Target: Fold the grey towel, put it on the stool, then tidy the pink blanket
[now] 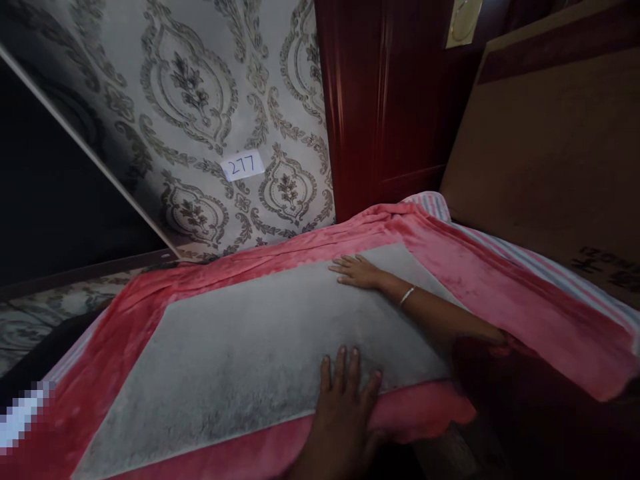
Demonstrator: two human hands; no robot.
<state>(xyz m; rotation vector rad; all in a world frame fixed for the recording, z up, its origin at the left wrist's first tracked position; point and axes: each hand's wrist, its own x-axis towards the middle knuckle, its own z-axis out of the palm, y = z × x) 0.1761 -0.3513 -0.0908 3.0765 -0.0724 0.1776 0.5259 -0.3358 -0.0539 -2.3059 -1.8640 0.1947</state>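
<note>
A grey fluffy mat (250, 353) lies spread over a pink-red blanket (500, 287) on a bed. My left hand (345, 407) rests flat on the mat's near edge, fingers apart and pointing away from me, holding nothing. My right hand (357, 271) reaches in from the right with a thin bangle on its wrist. It lies palm down near the mat's far right corner, fingers stretched out to the left, holding nothing.
Behind the bed is a wall with grey ornamental wallpaper (200, 100) and a small white label reading 277 (243, 165). A dark red wooden panel (385, 100) stands at the back right. A large brown cardboard box (550, 153) lies right, above a striped sheet (525, 260).
</note>
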